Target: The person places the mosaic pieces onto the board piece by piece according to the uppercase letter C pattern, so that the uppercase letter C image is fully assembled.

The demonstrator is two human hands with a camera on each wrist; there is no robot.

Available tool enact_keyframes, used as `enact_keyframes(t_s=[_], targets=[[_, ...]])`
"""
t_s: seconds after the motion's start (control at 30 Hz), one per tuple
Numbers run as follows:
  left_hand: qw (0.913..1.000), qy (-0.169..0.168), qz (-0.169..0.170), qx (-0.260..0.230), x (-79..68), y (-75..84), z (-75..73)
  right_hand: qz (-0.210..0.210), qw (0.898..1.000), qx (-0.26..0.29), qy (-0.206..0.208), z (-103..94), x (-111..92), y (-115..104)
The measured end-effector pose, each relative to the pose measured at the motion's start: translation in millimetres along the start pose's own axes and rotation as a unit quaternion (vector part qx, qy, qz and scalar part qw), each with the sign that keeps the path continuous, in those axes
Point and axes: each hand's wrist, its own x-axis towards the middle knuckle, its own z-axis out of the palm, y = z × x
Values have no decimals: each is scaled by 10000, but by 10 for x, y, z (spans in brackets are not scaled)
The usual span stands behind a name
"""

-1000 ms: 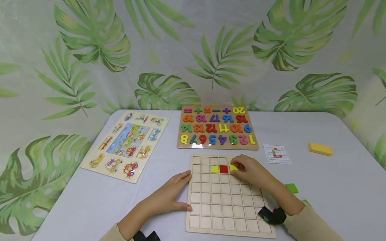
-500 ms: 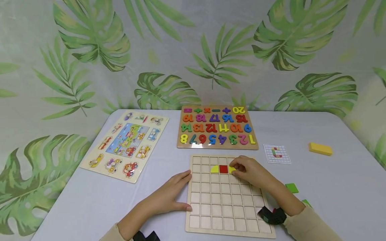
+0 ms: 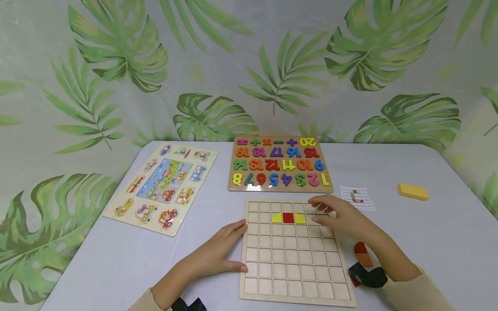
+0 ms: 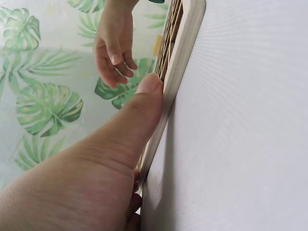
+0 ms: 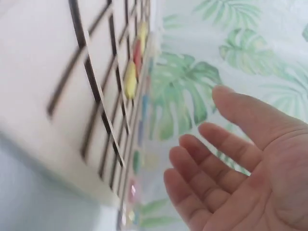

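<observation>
A square wooden grid board lies on the table in the head view. In its second row sit a yellow rounded tile, a red square tile and another yellow rounded tile, side by side. My left hand rests at the board's left edge, its thumb against the rim in the left wrist view. Above the board's upper right corner is my right hand, fingers loosely bent and holding nothing. The right wrist view shows its fingers spread apart from the thumb.
A number puzzle board stands behind the grid board, and a vehicle picture puzzle lies at the left. To the right are a small pattern card and a yellow block. Red and orange pieces lie beside my right forearm.
My right hand has let go of the right yellow tile and moved right, off it. Red and orange pieces now show beside the forearm, which covers the green ones. My left hand has stayed put.
</observation>
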Motion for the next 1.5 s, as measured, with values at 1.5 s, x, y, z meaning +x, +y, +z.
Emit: enact_keyframes(t_s=[1.5], targets=[[10000, -57, -14, -21, 5, -7, 1, 862, 9848, -1233, 869, -316, -891, 635]])
